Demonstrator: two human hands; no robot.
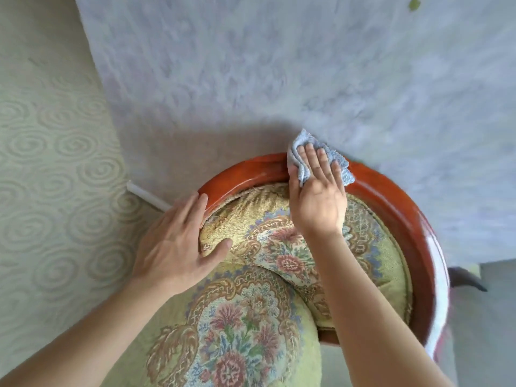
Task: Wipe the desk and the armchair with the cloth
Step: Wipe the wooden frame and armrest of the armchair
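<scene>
cloth: blue cloth (321, 160) is bunched up on the top of the armchair's red wooden rail (251, 174), pinned flat under the right hand (317, 188)

right hand grip: fingers straight and close together, pressing down on the cloth, not pinching it; some cloth pokes out past the fingertips and off both sides of the hand

left hand: left hand (178, 247) lies flat with fingers spread, fingertips on the near-left end of the rail, thumb on the flowery back cushion (282, 247); looks like it's just bracing, holds nothing

which way to go: the rail is a curved band, so its long axis bends away from the cloth on both sides. There's more bare wood off to the right, sweeping round and back toward the person

nearer hand: right one by far, it's already on it

my guess: the wipe has to follow the curve

desk: not visible from here
</scene>
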